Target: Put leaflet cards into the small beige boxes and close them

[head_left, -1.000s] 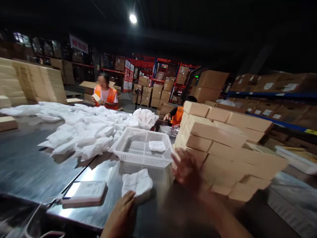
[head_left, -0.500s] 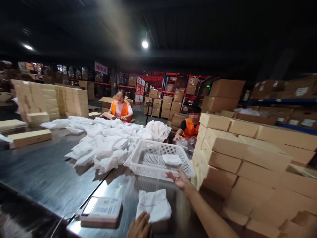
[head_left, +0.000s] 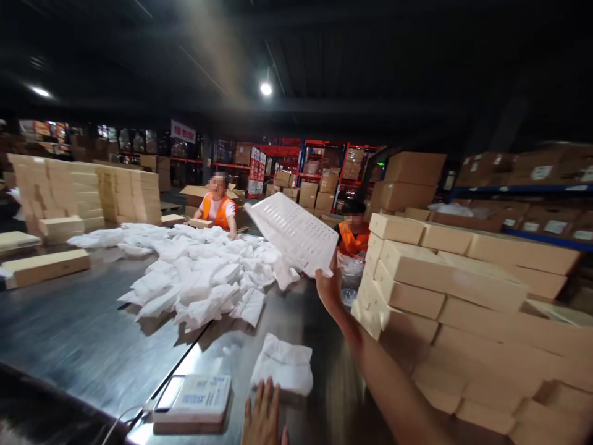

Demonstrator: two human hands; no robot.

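Observation:
My right hand [head_left: 330, 285] grips the near edge of a white perforated plastic basket [head_left: 294, 233] and holds it lifted and tipped up on its side above the metal table [head_left: 83, 334]. My left hand [head_left: 264, 415] lies flat with fingers stretched out at the bottom edge, its fingertips touching a folded white packet [head_left: 283, 368]. A wide heap of white packets [head_left: 194, 269] spreads across the table just beyond and left of the basket.
A tall stack of tan cardboard boxes [head_left: 463, 290] stands close on the right. A small scale-like device [head_left: 193, 400] sits by my left hand. Two people in orange vests [head_left: 217, 207] work across the table. More box stacks [head_left: 83, 191] and shelving are behind.
My right hand took hold of the basket, which stood flat on the table, and raised it tilted. The packet inside it is gone from view. My left hand stays at the folded packet.

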